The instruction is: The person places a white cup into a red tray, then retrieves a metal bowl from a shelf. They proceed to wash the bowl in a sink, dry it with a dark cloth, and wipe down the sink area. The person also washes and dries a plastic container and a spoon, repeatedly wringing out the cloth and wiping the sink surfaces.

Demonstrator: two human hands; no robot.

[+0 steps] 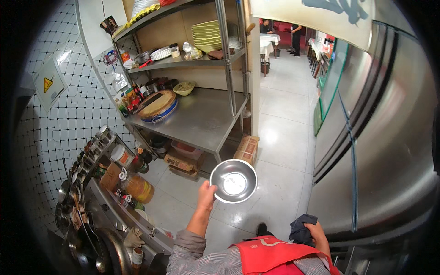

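My left hand (206, 195) grips the left rim of a shiny stainless steel bowl (222, 172), its thumb over the edge. The bowl's mouth faces up towards me and no food shows in it; light glares off its bottom. Below it is the tiled floor (237, 220). At the lower right, my right hand (317, 232) is closed around a crumpled dark grey cloth (301, 227), close to my red apron (271, 252). Part of that hand's fingers is hidden by the cloth.
A steel worktable (202, 117) bears a round chopping board (156, 106) with a cleaver. Cardboard box (248, 147) stands by its leg. A wok stove (113, 237) is at lower left, near an oil jug (139, 188). Steel refrigerator (381, 144) lines the right; people stand beyond the doorway.
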